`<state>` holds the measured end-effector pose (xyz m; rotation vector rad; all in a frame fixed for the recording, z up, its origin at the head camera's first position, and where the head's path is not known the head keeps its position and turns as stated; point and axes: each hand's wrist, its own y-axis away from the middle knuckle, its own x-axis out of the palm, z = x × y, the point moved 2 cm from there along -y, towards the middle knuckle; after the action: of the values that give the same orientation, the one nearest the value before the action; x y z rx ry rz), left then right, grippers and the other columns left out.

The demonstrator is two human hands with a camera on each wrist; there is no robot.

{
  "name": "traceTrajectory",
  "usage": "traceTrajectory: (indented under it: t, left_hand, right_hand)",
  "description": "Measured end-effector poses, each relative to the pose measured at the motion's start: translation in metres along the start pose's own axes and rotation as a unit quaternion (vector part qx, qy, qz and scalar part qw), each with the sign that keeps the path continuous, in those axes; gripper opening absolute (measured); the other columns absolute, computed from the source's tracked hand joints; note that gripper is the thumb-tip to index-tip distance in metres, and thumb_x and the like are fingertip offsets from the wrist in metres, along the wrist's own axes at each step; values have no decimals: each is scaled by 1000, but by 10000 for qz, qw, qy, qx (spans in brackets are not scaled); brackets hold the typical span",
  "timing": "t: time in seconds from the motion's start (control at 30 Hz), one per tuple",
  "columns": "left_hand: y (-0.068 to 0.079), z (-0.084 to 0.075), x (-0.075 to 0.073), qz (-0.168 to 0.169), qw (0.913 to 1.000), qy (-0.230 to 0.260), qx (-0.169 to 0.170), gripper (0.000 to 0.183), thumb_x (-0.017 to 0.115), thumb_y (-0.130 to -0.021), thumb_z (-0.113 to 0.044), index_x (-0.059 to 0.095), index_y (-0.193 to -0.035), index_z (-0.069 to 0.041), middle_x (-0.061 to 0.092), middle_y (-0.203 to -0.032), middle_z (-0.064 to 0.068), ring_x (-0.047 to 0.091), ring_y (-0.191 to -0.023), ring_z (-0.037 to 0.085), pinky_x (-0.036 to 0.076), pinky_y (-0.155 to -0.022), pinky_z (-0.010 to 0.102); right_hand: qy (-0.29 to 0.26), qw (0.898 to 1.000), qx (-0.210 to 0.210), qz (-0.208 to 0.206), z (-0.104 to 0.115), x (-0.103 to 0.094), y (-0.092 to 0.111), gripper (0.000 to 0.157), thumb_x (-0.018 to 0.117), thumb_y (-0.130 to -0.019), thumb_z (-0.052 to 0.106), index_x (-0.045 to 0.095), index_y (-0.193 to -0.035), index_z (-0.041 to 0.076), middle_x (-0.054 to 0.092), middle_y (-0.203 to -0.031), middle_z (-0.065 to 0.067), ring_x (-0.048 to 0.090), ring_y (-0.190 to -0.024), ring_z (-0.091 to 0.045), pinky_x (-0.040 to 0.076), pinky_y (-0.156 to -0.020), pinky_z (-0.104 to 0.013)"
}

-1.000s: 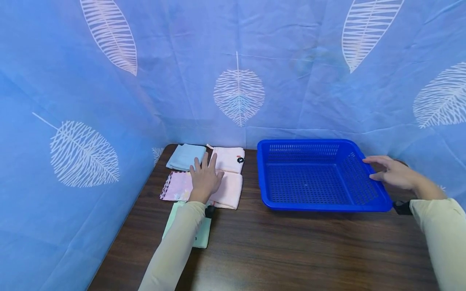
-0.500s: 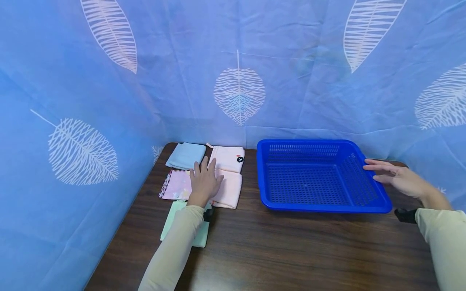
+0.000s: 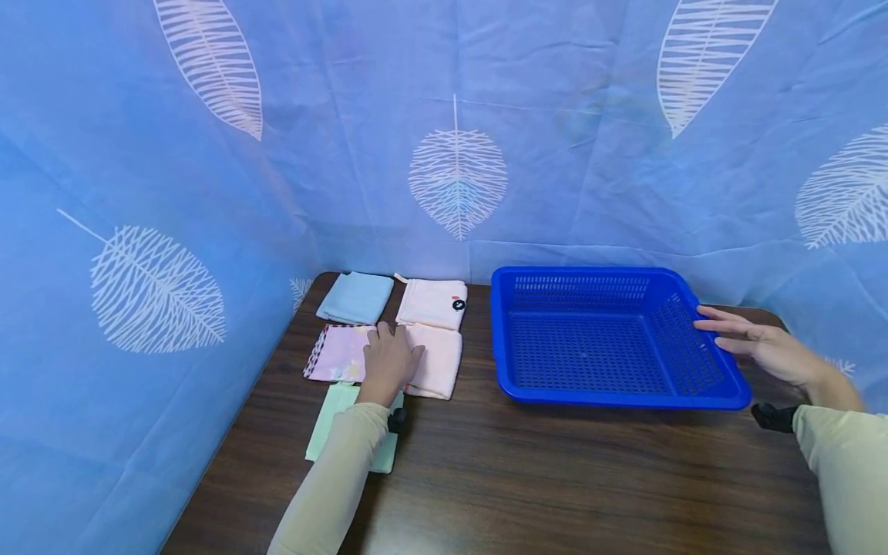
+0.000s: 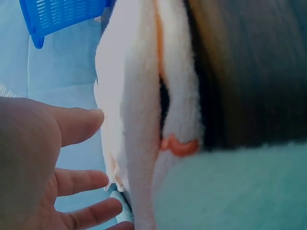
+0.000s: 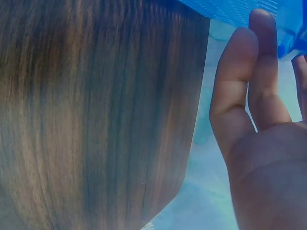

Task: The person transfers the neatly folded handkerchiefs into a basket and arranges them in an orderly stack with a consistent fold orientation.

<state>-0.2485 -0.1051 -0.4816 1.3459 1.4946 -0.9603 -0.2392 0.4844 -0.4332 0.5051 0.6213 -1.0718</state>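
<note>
My left hand (image 3: 387, 362) is over the place where a lilac-pink cloth with a checked edge (image 3: 336, 353) and a folded pale pink towel (image 3: 438, 361) meet. In the left wrist view its thumb and fingers are apart beside the towel's folded layers (image 4: 139, 96), with nothing pinched between them; whether the fingertips touch the cloth I cannot tell. At the right end of a blue plastic basket (image 3: 583, 354), my right hand (image 3: 780, 351) has its fingers extended at the rim. The right wrist view shows those fingers against the basket's edge (image 5: 290, 43), not curled round it.
Behind the left hand lie a folded light blue towel (image 3: 357, 298) and a pale pink towel with a black motif (image 3: 426, 302). A mint green towel (image 3: 336, 416) lies partly under the left forearm. Blue leaf-print fabric (image 3: 555, 154) borders the brown wooden table (image 3: 555, 478).
The left hand's fingers, spread and straight before, are now bent down toward the cloths. The right hand has shifted slightly along the basket's right rim. The basket and towels stay put.
</note>
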Motion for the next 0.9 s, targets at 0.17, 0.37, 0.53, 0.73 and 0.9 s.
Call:
traceTrajectory:
  t: [0.17,0.37,0.53,0.73,0.9]
  left_hand:
    - [1,0,7,138,9994,264,-191,57,65,-98,-39,57,-134,4,45,-134,29,49,-122,45,50,-95,57]
    - [4,1,6,302,9975,380,-514,64,68,-95,-39,54,-136,8,43,-138,31,50,-123,45,51,-96,56]
    - [4,3,6,262,9946,616,-797,62,74,-91,-38,56,-126,10,49,-128,32,54,-116,44,52,-93,55]
    - [1,5,7,271,9917,720,-1033,70,79,-86,-41,54,-125,11,55,-118,30,58,-110,42,54,-89,53]
    - [-1,7,7,443,9883,874,-1168,78,81,-84,-43,52,-129,12,55,-120,31,58,-113,44,55,-92,52]
  right_hand:
    - [21,9998,183,-16,0,2,3,47,40,-111,19,41,-153,-2,20,-156,40,31,-113,38,43,-81,-3]
    - [-87,9999,124,-7,1,4,3,46,39,-111,17,40,-154,-2,17,-160,37,31,-114,38,43,-82,-2]
    - [-13,10000,-2,-31,1,4,4,45,40,-111,15,42,-152,-2,19,-158,40,32,-115,37,44,-81,-4]
    - [-137,9999,55,34,0,3,3,47,38,-112,16,38,-155,-1,15,-161,37,31,-116,38,44,-82,-4]
    - [-125,9997,194,21,0,4,4,48,38,-112,18,36,-156,1,13,-163,36,30,-115,39,43,-82,-3]
